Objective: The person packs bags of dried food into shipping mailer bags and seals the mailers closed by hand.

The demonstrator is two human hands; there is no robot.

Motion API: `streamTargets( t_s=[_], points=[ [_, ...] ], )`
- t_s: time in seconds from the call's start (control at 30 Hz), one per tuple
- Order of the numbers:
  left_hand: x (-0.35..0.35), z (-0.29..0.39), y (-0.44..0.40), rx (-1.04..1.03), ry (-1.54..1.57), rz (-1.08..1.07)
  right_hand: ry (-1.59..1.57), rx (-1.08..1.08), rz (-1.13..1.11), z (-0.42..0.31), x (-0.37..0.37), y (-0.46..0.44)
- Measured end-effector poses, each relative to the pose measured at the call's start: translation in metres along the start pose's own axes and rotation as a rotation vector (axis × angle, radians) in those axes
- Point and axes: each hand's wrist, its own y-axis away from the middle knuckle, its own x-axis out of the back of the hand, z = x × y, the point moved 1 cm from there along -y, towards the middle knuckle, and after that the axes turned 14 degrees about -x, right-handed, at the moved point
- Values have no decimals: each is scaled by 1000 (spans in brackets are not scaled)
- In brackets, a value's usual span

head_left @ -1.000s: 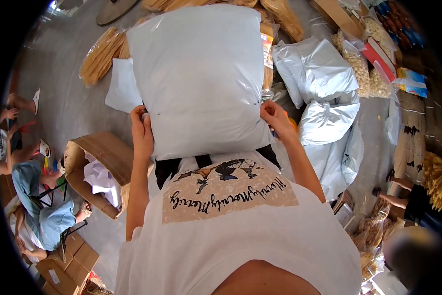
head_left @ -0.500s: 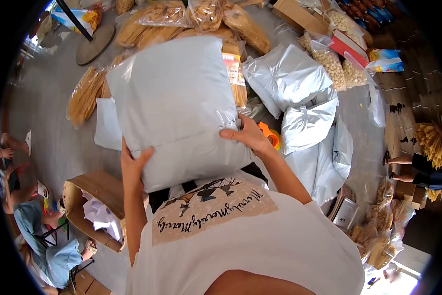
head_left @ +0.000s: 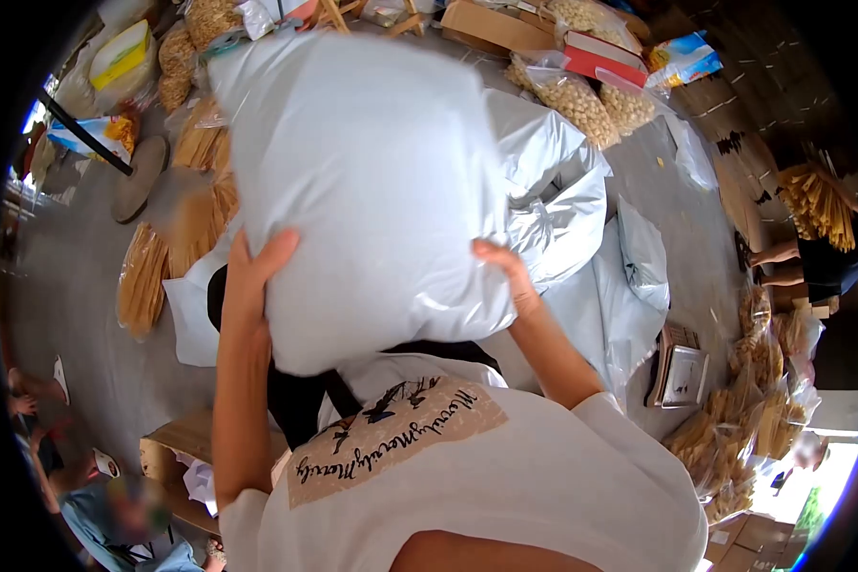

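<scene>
A large, stuffed pale grey plastic mailing bag point(head_left: 367, 191) fills the middle of the head view, held up in front of my body. My left hand point(head_left: 262, 272) grips its left side, thumb on the near face. On the opposite side, my right hand point(head_left: 510, 276) clasps the lower right edge, its fingers mostly hidden behind the bag. Similar grey mailing bags point(head_left: 567, 205) lie piled on the floor just right of it. A flat grey bag point(head_left: 192, 324) rests on the floor near my left hand, beside clear packs of yellowish dried sticks point(head_left: 143, 276).
A cardboard box point(head_left: 176, 443) with white material stands at lower left, near a seated person point(head_left: 114, 520). A scale point(head_left: 679, 372) sits at right, by bagged goods point(head_left: 724, 439). A round stand base point(head_left: 141, 181) is at left. Another person point(head_left: 820, 257) stands far right.
The held bag has been raised and turned, so its seam fold no longer shows on the near face. Both hands moved with it. The view has shifted, and the orange tape dispenser is out of sight.
</scene>
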Motion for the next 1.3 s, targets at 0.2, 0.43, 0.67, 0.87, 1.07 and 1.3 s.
streamTargets(
  t_s=[0.2,0.43,0.67,0.87,1.07,1.3],
  points=[
    [-30,-21,-71,-175,7,-250,-552,297,95,-37,71,3],
    [41,-85,-52,131,-23,-38,-120,184,338,-18,233,-94],
    [104,-163,-12,283,-190,423,702,363,1348,42,266,-137],
    [141,-246,-12,486,-706,513,567,844,494,-46,37,-96],
    [149,-217,-4,345,-1269,337,1045,711,-230,-50,-142,-112],
    [203,-238,-15,93,-1573,163,1361,687,142,94,-149,-258]
  ],
)
